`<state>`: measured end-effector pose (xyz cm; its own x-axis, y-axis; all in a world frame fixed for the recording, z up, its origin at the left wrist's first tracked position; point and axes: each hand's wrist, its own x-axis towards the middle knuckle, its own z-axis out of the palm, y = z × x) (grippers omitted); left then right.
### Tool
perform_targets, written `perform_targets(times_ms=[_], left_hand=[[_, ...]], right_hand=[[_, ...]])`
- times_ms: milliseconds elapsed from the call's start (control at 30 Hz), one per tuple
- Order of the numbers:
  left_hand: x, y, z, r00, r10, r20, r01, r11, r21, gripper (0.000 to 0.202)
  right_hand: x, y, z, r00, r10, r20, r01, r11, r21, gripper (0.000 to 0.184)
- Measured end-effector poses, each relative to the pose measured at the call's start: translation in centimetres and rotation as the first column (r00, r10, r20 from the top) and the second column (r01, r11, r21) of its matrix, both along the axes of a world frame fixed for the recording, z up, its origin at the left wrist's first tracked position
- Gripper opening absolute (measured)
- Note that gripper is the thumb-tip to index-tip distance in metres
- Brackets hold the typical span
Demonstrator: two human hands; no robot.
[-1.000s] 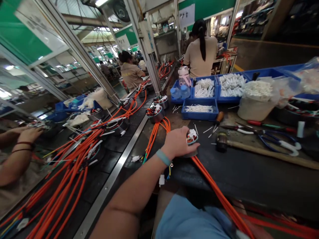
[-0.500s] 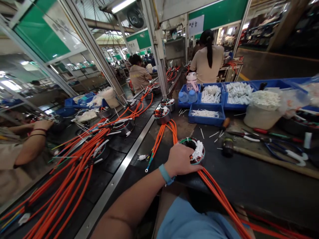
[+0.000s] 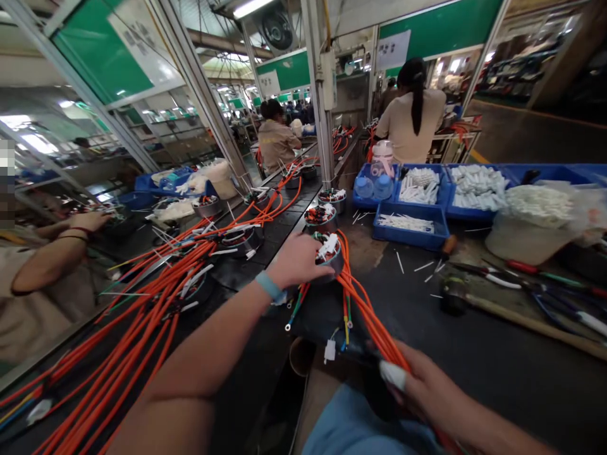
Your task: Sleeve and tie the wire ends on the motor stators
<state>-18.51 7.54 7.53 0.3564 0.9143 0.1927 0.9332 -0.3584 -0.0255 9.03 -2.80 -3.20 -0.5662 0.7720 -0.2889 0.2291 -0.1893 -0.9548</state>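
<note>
My left hand [image 3: 300, 260] is closed on the side of a round motor stator [image 3: 332, 260] with white sleeves and coloured wires on its top. Orange cables [image 3: 367, 311] run from the stator toward my body. Lower right, my right hand [image 3: 422, 382] is wrapped round this cable bundle; something white covers one fingertip. Below the stator hang wire ends with ring terminals and a white connector [image 3: 330, 351]. Just behind stands another stator [image 3: 320, 218], close to the held one.
Across a metal rail lie many orange cables [image 3: 156, 303] with more stators. Blue bins [image 3: 410, 230] of white sleeves and sticks stand at the back right. A mallet [image 3: 454, 294], pliers [image 3: 502, 278] and a white tub [image 3: 516, 237] are on the right. A co-worker's arm [image 3: 52, 253] is at left.
My left hand has moved the stator left and away from me, up beside the other stator. My right hand has come into view on the orange cables. The view has shifted slightly.
</note>
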Motion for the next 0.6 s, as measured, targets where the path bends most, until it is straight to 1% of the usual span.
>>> perform_targets(times_ms=[33,100,167,200,233,267,333,367,400,433,467,500,533,567,600], left_hand=[[-0.8,1.3,-0.5,0.999,0.002,-0.054,-0.001,1.000,0.024,0.045],[-2.4,3.6,-2.0,0.995,0.036,-0.089,-0.032,0.999,0.040,0.046],[-3.8,5.1,-3.3,0.994,0.077,-0.080,-0.074,0.997,0.038,0.050],[-4.3,5.4,-3.9,0.993,0.092,-0.075,-0.089,0.995,0.039,0.052],[-4.7,5.6,-4.3,0.992,0.103,-0.070,-0.100,0.994,0.042,0.055],[-5.0,5.5,-4.6,0.992,0.113,-0.064,-0.110,0.993,0.044,0.057],[-4.9,5.0,-5.1,0.989,0.138,-0.047,-0.136,0.990,0.050,0.060],[-4.7,4.6,-5.2,0.987,0.157,-0.037,-0.155,0.986,0.055,0.062],[-4.3,4.1,-5.4,0.983,0.180,-0.025,-0.178,0.982,0.060,0.065],[-3.8,3.5,-5.5,0.979,0.202,-0.014,-0.201,0.977,0.064,0.068],[-3.3,2.9,-5.5,0.975,0.224,-0.002,-0.223,0.972,0.067,0.071],[-2.6,2.2,-5.5,0.970,0.243,0.008,-0.243,0.968,0.067,0.074],[-1.9,1.5,-5.4,0.967,0.253,0.016,-0.253,0.965,0.062,0.075],[-1.2,0.7,-5.3,0.968,0.249,0.020,-0.250,0.967,0.050,0.074],[-0.5,-0.1,-5.2,0.974,0.225,0.018,-0.225,0.974,0.027,0.069]], right_hand=[[-2.3,1.5,0.0,1.000,0.026,0.014,-0.026,0.999,-0.027,0.036],[-6.1,3.7,-0.2,0.998,-0.023,0.064,0.026,0.999,-0.043,0.034],[-8.2,4.4,-0.5,0.997,-0.070,0.032,0.072,0.997,-0.039,0.032],[-8.4,4.2,-0.6,0.997,-0.068,-0.020,0.067,0.996,-0.060,0.033],[-8.2,3.6,-0.7,0.995,-0.058,-0.082,0.049,0.993,-0.109,0.037],[-7.7,2.9,-0.8,0.989,-0.055,-0.138,0.028,0.982,-0.189,0.044],[-6.3,1.1,-0.6,0.973,-0.097,-0.208,0.010,0.924,-0.382,0.061],[-5.6,0.4,-0.4,0.967,-0.126,-0.222,0.012,0.892,-0.452,0.064],[-5.1,-0.1,-0.2,0.962,-0.146,-0.230,0.016,0.874,-0.486,0.061],[-5.0,-0.4,0.1,0.958,-0.150,-0.243,0.015,0.877,-0.480,0.055],[-5.3,-0.5,0.4,0.958,-0.136,-0.253,0.015,0.903,-0.429,0.047],[-5.9,-0.5,0.8,0.966,-0.094,-0.243,0.009,0.944,-0.330,0.040],[-6.9,-0.4,1.2,0.982,-0.018,-0.190,-0.017,0.983,-0.185,0.035],[-8.3,-0.3,1.5,0.994,0.092,-0.064,-0.092,0.996,0.008,0.033],[-9.7,-0.4,1.8,0.971,0.203,0.124,-0.225,0.953,0.202,0.032]])
